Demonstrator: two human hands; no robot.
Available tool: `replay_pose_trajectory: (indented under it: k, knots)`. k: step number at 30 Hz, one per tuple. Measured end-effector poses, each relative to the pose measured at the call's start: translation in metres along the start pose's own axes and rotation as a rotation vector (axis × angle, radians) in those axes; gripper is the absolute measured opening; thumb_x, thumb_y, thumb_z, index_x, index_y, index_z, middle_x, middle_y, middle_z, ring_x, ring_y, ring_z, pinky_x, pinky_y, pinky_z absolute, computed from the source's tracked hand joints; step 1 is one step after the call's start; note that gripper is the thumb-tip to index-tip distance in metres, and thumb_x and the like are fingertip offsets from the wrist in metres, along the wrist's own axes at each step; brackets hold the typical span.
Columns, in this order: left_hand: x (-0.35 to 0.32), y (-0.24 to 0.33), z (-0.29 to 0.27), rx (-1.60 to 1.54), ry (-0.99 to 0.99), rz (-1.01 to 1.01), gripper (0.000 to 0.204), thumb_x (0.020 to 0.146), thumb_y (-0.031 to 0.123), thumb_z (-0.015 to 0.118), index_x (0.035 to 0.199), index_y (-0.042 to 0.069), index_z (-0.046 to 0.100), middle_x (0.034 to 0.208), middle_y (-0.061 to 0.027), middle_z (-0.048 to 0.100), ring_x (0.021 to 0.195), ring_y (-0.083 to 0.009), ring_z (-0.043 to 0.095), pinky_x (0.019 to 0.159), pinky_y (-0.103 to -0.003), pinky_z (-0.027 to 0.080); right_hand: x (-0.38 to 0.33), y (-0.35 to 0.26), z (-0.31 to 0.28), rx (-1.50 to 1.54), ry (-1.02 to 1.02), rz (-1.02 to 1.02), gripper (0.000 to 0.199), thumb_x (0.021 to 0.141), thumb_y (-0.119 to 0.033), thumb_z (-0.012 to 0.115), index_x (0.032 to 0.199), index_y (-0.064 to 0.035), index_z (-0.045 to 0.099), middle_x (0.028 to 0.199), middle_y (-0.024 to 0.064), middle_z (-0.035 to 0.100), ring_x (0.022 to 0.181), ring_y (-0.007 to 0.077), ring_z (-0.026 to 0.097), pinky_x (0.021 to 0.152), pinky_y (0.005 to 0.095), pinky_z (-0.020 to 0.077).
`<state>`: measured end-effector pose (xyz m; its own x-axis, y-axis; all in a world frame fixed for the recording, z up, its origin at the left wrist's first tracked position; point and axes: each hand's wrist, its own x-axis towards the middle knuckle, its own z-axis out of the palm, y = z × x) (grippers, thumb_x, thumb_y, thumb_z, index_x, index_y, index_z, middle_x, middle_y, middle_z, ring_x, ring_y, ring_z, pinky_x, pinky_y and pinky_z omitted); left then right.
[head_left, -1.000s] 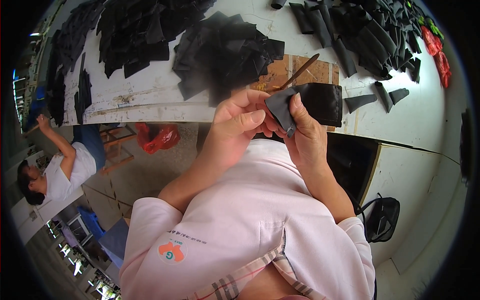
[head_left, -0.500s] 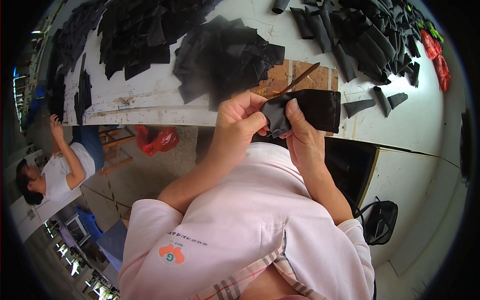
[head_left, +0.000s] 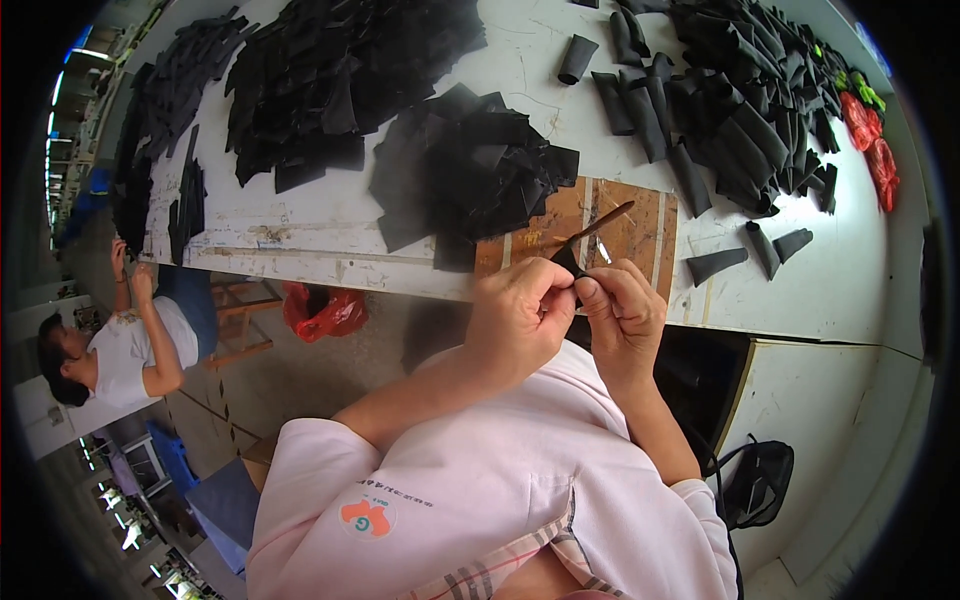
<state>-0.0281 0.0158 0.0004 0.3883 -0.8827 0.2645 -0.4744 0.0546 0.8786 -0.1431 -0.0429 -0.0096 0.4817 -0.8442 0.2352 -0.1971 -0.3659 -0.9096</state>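
Note:
Between my two hands is a black fabric piece (head_left: 567,261), mostly hidden by my fingers. My left hand (head_left: 522,308) pinches its left side between thumb and fingers. Close beside it, my right hand (head_left: 627,318) is closed with thumb and fingertips on the same piece. Just beyond my hands, a thin brown stick-like tool (head_left: 608,217) rises at a slant over a worn brown board (head_left: 648,232) on the white table. A loose heap of black pieces (head_left: 465,160) lies past my left hand.
More black pieces (head_left: 310,95) spread at the far left, and black tubular pieces (head_left: 735,125) pile up at the far right. Several tubes (head_left: 716,266) lie right of the board. A red plastic bag (head_left: 325,310) sits below the table edge. At left, a co-worker (head_left: 160,335) works.
The fabric piece stretched out to the right before; now it is mostly bunched behind my fingers. Both hands sit lower in the view and closer together, and the view has tilted slightly.

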Motion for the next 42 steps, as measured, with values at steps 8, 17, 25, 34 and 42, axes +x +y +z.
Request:
replay_pose_trajectory:
  k: [8,17,25,34,42]
  knots:
    - [0.008,-0.016,-0.001,-0.448,0.070,-0.462,0.010,0.071,-0.004,0.055,0.080,0.001,0.052,0.063,-0.0025,0.055,0.050,-0.0043,0.048,0.042,-0.019,0.036,0.010,0.011,0.017,-0.135,0.069,0.048,0.015,0.064,0.010,0.055,0.075,-0.0001,0.056,0.067,0.0055,0.052,0.056,0.0116,0.053,0.049,0.0216,0.0434]
    - [0.016,-0.018,-0.007,-0.745,-0.078,-0.567,0.021,0.064,-0.010,0.050,0.084,-0.001,0.050,0.077,-0.0039,0.056,0.058,-0.0052,0.050,0.049,-0.017,0.039,0.005,0.022,0.004,1.210,-0.243,0.709,0.007,0.072,0.001,0.064,0.075,-0.0025,0.058,0.066,0.0005,0.051,0.055,0.0067,0.043,0.048,0.0196,0.0318]
    - [0.008,-0.015,-0.003,-0.595,0.034,-0.308,0.028,0.069,-0.013,0.047,0.095,-0.004,0.049,0.080,-0.0075,0.059,0.067,-0.0090,0.057,0.059,-0.018,0.047,0.008,0.014,0.011,1.081,-0.193,0.645,0.011,0.081,-0.015,0.059,0.079,-0.0054,0.054,0.066,-0.0006,0.050,0.056,0.0069,0.044,0.051,0.0199,0.0357]
    - [0.018,0.009,-0.033,-1.126,-0.544,-0.514,0.049,0.068,-0.004,0.056,0.115,-0.003,0.043,0.087,-0.0047,0.055,0.074,-0.0058,0.055,0.060,-0.015,0.042,0.010,0.003,-0.004,1.196,-0.199,0.457,0.013,0.080,-0.015,0.061,0.078,-0.0042,0.054,0.090,0.0009,0.049,0.068,0.0063,0.040,0.062,0.0174,0.0332]
    - [0.016,0.018,0.000,-0.509,0.017,-0.071,0.018,0.077,-0.003,0.058,0.095,-0.002,0.056,0.087,-0.0047,0.053,0.067,-0.0077,0.053,0.053,-0.019,0.045,0.030,-0.023,-0.016,0.385,-0.042,0.025,0.012,0.082,-0.009,0.057,0.075,-0.0005,0.051,0.072,0.0029,0.049,0.066,0.0081,0.042,0.059,0.0196,0.0358]
